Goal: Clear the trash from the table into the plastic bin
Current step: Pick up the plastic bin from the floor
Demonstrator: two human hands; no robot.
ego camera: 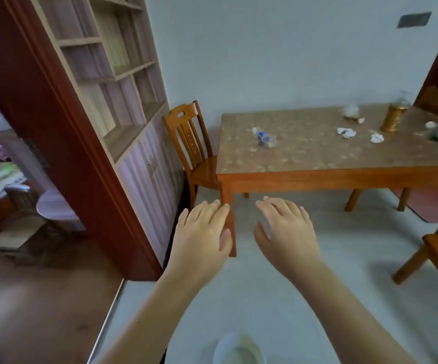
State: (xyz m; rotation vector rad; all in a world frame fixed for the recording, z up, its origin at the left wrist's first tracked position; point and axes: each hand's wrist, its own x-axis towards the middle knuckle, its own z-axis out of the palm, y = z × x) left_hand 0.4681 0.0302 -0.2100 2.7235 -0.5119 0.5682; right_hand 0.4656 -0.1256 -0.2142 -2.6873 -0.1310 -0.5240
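Both bare hands [244, 229] hover empty before crumpled paper [346, 132] on wooden table [317, 177].

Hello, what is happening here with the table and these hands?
A person stands a little away from a wooden table and holds both hands out in front, open and empty: the left hand and the right hand. Nothing has been picked up at this moment. On the table lie a crushed plastic bottle, some crumpled paper pieces and a gold canister. A white object, blurred, shows at the bottom edge; I cannot tell if it is the bin.
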